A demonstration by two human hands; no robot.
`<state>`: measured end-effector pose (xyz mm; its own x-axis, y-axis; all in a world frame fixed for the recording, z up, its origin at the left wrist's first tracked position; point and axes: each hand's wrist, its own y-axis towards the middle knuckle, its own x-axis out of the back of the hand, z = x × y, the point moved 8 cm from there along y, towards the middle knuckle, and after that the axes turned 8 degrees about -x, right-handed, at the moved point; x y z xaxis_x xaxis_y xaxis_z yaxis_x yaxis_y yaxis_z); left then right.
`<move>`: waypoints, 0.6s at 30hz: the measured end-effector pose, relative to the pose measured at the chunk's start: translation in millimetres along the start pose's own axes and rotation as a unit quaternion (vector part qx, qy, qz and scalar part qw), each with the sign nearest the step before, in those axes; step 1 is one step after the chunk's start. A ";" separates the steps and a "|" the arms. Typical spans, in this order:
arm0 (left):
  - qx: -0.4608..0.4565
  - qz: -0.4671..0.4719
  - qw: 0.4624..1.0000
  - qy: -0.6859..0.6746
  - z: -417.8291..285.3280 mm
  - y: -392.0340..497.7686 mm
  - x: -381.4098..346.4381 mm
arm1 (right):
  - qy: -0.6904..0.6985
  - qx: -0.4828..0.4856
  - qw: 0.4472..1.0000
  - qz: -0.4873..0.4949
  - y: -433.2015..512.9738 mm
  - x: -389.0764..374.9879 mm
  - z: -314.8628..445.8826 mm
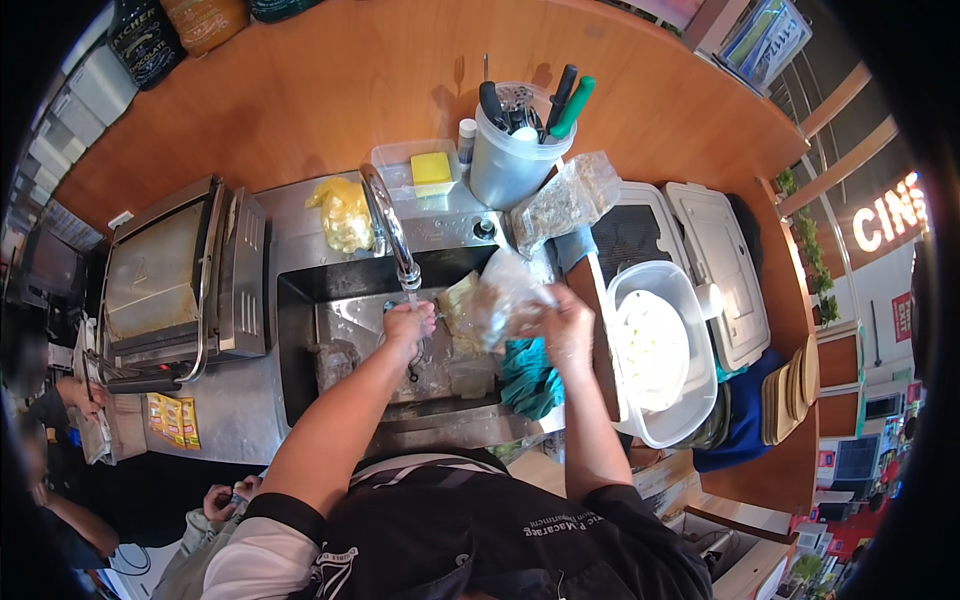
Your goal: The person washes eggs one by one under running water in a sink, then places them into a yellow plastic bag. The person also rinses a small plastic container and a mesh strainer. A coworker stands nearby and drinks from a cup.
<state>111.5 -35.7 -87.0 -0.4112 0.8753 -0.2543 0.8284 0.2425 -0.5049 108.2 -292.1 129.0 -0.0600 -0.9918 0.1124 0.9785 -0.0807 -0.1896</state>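
Observation:
Water runs from a chrome faucet (390, 225) onto my left hand (410, 328), which is over the steel sink (337, 300); its fingers are curled, and whether they hold something is unclear. My right hand (568, 330) grips a blurred clear plastic bag (510, 296) above the sink's right side. Beneath and beside the bag lie a pale yellowish packet or cloth (459, 307), a small clear container (472, 376) and a teal cloth (532, 379) draped over the sink's front right corner. Another clear bag with brownish contents (337, 364) rests at the sink's left.
Left of the sink stands a contact grill (161, 277). Behind are a yellow bag (343, 214), a tub with a yellow sponge (431, 171), a utensil bucket (510, 169) and a filled plastic bag (562, 199). A clear tub (701, 375) is at right. Other people's hands (225, 501) show lower left.

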 end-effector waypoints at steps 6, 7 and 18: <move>0.180 0.020 0.983 0.026 33.3 -11.6 32.2 | -0.007 -0.027 0.997 -0.076 41.6 79.0 27.1; 0.190 0.043 0.980 0.033 38.4 -12.0 33.1 | 0.008 -0.027 0.997 -0.067 51.3 86.4 23.3; 0.208 0.046 0.976 0.043 47.4 -10.3 87.4 | -0.342 0.154 0.893 -0.249 54.7 103.9 27.1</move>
<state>49.0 18.6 -143.1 -0.2937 0.9217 -0.2534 0.6263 -0.0147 -0.7794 160.9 -397.0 156.8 -0.4714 -0.5396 0.6976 0.8783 -0.3592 0.3156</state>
